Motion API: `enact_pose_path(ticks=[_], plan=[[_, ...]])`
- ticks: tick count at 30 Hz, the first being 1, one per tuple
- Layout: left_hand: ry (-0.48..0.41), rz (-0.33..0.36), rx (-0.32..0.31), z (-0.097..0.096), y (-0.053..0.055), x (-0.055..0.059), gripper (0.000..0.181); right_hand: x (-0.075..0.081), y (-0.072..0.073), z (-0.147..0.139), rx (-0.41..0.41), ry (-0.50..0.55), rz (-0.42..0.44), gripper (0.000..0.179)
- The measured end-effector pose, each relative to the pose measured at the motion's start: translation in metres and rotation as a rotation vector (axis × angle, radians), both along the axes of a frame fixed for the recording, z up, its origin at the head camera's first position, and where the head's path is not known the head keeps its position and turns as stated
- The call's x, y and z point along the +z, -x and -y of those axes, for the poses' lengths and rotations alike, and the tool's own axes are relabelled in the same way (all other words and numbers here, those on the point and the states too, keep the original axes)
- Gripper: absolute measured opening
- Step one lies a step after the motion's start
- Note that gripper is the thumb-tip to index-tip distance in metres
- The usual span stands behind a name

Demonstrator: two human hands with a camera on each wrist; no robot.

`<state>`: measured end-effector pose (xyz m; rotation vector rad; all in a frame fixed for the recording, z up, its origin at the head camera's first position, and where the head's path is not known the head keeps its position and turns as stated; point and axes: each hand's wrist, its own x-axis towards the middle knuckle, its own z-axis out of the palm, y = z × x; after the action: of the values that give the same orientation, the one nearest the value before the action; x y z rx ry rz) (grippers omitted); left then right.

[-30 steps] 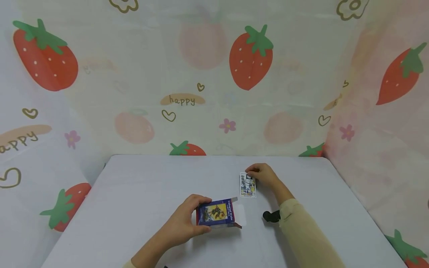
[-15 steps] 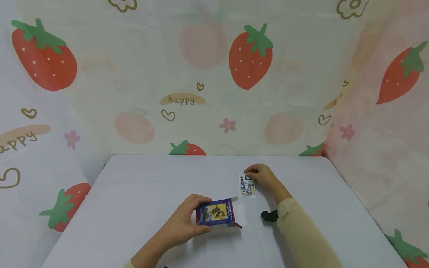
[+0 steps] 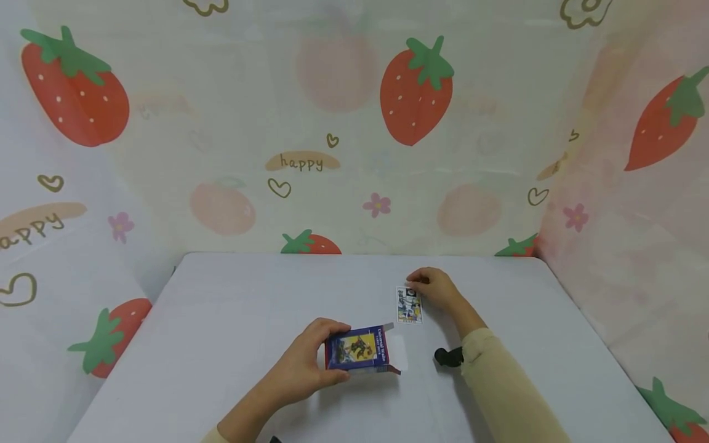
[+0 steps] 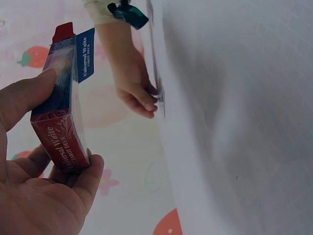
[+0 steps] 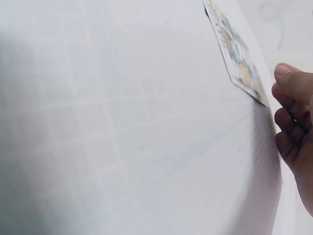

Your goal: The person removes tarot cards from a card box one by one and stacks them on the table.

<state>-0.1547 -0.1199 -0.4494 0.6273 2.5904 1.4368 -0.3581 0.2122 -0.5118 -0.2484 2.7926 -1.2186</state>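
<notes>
My left hand (image 3: 301,366) grips a blue and red tarot card box (image 3: 357,349), thumb on one side and fingers on the other. Its end flap stands open towards the right. Clear wrap glints on the box in the left wrist view. Beyond it, a tarot card (image 3: 409,306) lies face up on the table, a black and white figure on its front. My right hand (image 3: 437,289) is at the card's far right corner, fingers loosely bent. In the right wrist view, a small gap shows between the thumb (image 5: 284,73) and the card's edge.
The white-covered table (image 3: 238,307) reaches back to a hanging strawberry-print sheet (image 3: 332,123), with more sheeting on both sides. A black rounded object (image 3: 447,357) sits at the right sleeve's cuff.
The right fingertips have drawn back slightly from the card's top edge, and the card lies in nearly the same place. The left hand keeps its hold on the box; the view shifts a little.
</notes>
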Motion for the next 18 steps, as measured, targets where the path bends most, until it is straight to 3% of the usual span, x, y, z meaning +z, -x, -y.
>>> enact_pose_path(ticks=[10,18], plan=[[-0.003,0.005,0.027,-0.002,0.000,0.005,0.071,0.024,-0.021,0.008,-0.029,0.015,-0.094,0.020],[-0.001,0.000,0.049,-0.006,0.000,0.010,0.072,0.043,-0.051,0.018,-0.043,0.047,-0.167,0.020]])
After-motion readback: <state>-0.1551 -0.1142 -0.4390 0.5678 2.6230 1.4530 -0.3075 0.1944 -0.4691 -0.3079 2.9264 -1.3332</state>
